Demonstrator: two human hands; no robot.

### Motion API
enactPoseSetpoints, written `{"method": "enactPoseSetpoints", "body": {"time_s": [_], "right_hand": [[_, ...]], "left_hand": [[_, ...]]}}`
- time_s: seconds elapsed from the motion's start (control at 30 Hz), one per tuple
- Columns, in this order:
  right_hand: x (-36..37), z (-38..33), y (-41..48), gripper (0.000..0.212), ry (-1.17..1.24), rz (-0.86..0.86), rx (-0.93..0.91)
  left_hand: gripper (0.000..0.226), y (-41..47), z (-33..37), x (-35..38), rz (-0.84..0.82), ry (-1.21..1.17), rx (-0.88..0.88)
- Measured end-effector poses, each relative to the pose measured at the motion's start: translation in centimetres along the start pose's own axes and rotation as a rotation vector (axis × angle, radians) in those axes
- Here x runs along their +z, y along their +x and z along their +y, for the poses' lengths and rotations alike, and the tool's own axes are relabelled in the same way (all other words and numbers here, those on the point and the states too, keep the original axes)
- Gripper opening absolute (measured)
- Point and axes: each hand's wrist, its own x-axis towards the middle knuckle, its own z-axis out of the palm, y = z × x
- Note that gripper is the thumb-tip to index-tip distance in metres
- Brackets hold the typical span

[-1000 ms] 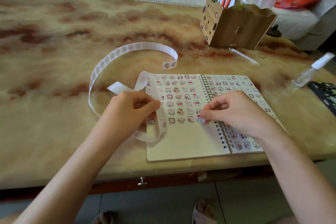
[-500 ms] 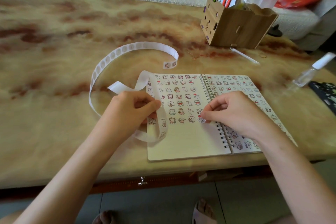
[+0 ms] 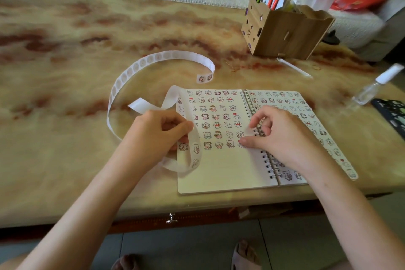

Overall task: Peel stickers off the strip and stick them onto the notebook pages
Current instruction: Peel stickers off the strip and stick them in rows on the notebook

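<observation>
1. While the notebook [image 3: 219, 173] lies open at the near edge of the counter [image 3: 65, 76], rows of small stickers [image 3: 219, 116] cover most of its left page and its right page.
2. Over the spiral binding rests the right hand [image 3: 285, 138]. Its thumb tip presses on the left page's lowest sticker row, and its fingers [image 3: 254, 119] are loosely bent, grasping nothing.
3. At the notebook's 9 o'clock, the left hand [image 3: 153, 136] has its fingers clenched round the strip [image 3: 166, 56], which loops over the counter toward 10 o'clock.
4. At 1 o'clock stands a wooden pen box [image 3: 285, 37]; at 2 o'clock lies a clear spray bottle [image 3: 370, 90].
</observation>
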Motion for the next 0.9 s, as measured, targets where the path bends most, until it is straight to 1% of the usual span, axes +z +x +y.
{"method": "enactPoseSetpoints", "body": {"time_s": [0.07,0.17,0.27,0.3,0.4,0.43,0.57,0.7,0.83,0.9], "right_hand": [[-0.19,0.13,0.22,0.034,0.006,-0.029,0.029],[-0.45,0.54,0.52,0.023,0.119,-0.120,0.052],[-0.63,0.99,0.76,0.015,0.179,-0.118,0.060],[-0.58,0.98,0.76,0.016,0.187,-0.104,0.059],[-0.13,0.93,0.67,0.032,0.187,-0.062,0.060],[0.01,0.85,0.60,0.035,0.170,-0.046,0.056],[0.25,0.69,0.63,0.027,0.119,-0.048,0.026],[0.00,0.76,0.77,0.022,0.141,-0.079,0.026],[-0.35,0.86,0.69,0.035,0.186,-0.114,0.051],[-0.32,0.76,0.69,0.034,0.151,-0.136,0.042]], "left_hand": [[0.015,-0.03,0.03,-0.01,0.001,0.002,0.000],[0.015,-0.08,0.11,0.03,0.002,-0.002,-0.006],[0.015,-0.08,0.13,0.06,0.003,-0.007,-0.012],[0.015,-0.06,0.13,0.04,0.004,-0.005,-0.011],[0.015,0.00,0.10,0.03,0.004,0.009,-0.008],[0.015,-0.01,0.09,0.03,0.005,0.014,-0.007],[0.015,-0.06,0.10,0.04,0.009,0.006,-0.004],[0.016,-0.08,0.09,0.03,0.000,-0.007,-0.009],[0.015,0.01,0.05,0.03,0.004,0.006,-0.014],[0.015,-0.04,0.12,0.02,0.010,0.020,-0.009]]}}
